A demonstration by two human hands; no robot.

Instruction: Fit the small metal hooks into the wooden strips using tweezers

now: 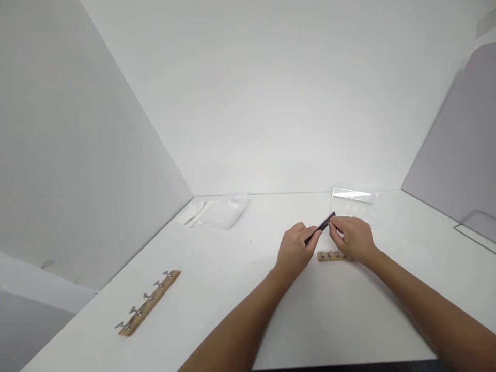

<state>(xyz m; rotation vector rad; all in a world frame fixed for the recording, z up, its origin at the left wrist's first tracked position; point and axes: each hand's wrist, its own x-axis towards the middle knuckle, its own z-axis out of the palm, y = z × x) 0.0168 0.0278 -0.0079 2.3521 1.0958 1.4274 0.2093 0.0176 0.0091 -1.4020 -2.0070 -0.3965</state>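
My left hand (pixel 296 249) is closed around the near end of a narrow dark strip (pixel 322 226), held tilted up to the right above the table. At its far end, my right hand (pixel 353 238) pinches with thumb and index finger; a small greyish bit shows at the fingertips, too small to name. Just below the hands lies a short wooden hook rack (pixel 327 257) with several metal hooks, its right end hidden by my right hand. A longer wooden hook rack (pixel 153 302) with metal hooks lies apart at the left.
Clear plastic packaging (pixel 354 206) lies at the back right, behind my right hand. A sheet of small clear dots (pixel 418 253) is right of it. White plastic bags (pixel 225 212) rest at the back left. Walls enclose the white table (pixel 217 289); a wire frame (pixel 475 237) stands far right.
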